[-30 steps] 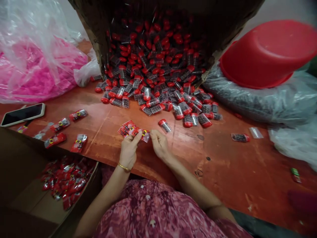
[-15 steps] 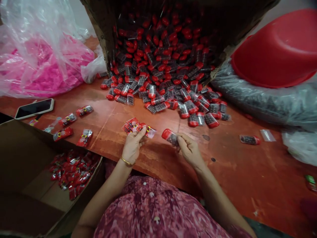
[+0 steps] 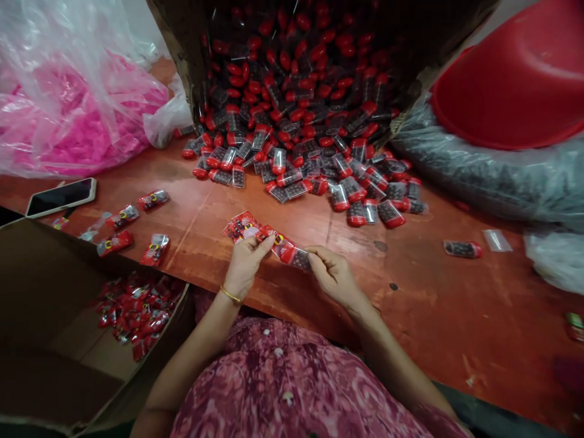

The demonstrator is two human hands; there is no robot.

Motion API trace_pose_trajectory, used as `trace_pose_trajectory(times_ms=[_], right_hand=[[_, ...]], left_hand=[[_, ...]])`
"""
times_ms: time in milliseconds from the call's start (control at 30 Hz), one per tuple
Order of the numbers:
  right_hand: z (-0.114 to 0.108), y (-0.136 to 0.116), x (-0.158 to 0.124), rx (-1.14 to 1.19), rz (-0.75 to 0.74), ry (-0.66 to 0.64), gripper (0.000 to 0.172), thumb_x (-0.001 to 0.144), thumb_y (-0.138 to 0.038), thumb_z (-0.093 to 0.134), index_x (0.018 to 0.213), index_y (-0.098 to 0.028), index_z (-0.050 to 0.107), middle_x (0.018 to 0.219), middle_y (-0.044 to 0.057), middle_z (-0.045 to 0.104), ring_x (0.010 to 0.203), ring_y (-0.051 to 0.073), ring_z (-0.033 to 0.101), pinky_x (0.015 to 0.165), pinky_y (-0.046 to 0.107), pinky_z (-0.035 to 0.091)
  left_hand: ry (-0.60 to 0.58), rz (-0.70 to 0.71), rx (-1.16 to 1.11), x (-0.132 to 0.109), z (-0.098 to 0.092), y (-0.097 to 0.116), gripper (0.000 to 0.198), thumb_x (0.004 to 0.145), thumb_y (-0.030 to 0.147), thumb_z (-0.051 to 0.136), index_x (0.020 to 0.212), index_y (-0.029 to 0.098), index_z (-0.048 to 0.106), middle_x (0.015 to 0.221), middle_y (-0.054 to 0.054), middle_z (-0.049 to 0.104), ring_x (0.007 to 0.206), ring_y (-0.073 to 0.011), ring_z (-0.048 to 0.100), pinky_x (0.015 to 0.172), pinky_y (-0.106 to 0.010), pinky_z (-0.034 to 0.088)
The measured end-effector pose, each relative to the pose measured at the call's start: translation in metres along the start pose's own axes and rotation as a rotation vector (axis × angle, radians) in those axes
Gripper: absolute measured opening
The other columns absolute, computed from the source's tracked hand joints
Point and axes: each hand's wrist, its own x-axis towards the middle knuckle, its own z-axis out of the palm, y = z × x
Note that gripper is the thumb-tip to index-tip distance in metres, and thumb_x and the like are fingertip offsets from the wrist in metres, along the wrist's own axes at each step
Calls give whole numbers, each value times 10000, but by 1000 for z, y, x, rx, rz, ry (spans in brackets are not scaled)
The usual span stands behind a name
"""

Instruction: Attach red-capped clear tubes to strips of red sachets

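Observation:
My left hand (image 3: 244,264), wearing a gold bangle, pinches a red printed plastic sleeve (image 3: 267,232) between thumb and fingers. Closed on the dark end of a small clear container with a red cap (image 3: 300,258) is my right hand (image 3: 335,277). The container's capped end meets the sleeve's right end; how far inside it sits, I cannot tell. Beside my left fingers, more flat red printed sleeves (image 3: 239,224) lie on the table. Several wrapped red packs, one of them a pack (image 3: 155,249) nearest the edge, rest to the left.
A large carton (image 3: 182,55) spills many red-capped containers (image 3: 292,176) onto the table (image 3: 433,304). An open carton (image 3: 45,328) at lower left holds wrapped packs. A phone (image 3: 61,198), pink-filled bag (image 3: 82,115), red tub (image 3: 511,79) and dark-filled bag (image 3: 479,182) stand around.
My right hand has moved left, bringing the container's red end from apart to the sleeve's right end. My left hand keeps its pinch on the sleeve. The view has shifted slightly.

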Motion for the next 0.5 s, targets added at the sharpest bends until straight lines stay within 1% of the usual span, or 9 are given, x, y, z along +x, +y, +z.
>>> trace_pose_trajectory(times_ms=[133,200,267,367,433,500], right_hand=[[6,4,0,15,-18,19,232,861,-294,437,833,-185,640,673,2,608,584,118,529,551,225,432],[11,6,1,55,8,49,242,869,-328,437,851,-190,635,657,-1,600,550,113,516,524,225,431],[17,8,2,142,69,78,282,877,-388,428,848,-189,625,612,-14,572,475,97,474,462,215,411],[31,11,2,294,171,125,349,873,-481,415,849,-183,595,565,-40,526,390,73,404,394,202,380],[39,12,3,355,210,150,376,863,-519,416,888,-181,577,576,-47,527,375,65,391,382,200,375],[44,13,3,379,220,128,382,860,-531,419,902,-182,569,598,-45,539,373,59,391,374,196,363]], left_hand=[[-7,18,-90,1,8,-6,386,444,341,840,721,142,660,696,7,673,637,-95,590,669,-221,475],[-4,31,-111,0,13,-10,399,434,309,843,739,147,644,725,6,673,664,-101,599,705,-233,481],[3,39,-118,0,15,-13,400,440,300,840,749,149,634,737,5,671,672,-103,599,715,-237,479],[-2,28,-129,0,17,-15,384,452,312,835,728,145,625,692,15,655,618,-87,574,661,-219,466],[-20,2,-150,0,17,-15,363,497,374,812,694,143,613,635,21,630,549,-75,538,580,-208,443],[-37,-9,-170,1,17,-16,367,549,445,773,660,143,598,601,17,613,518,-78,519,528,-209,420]])
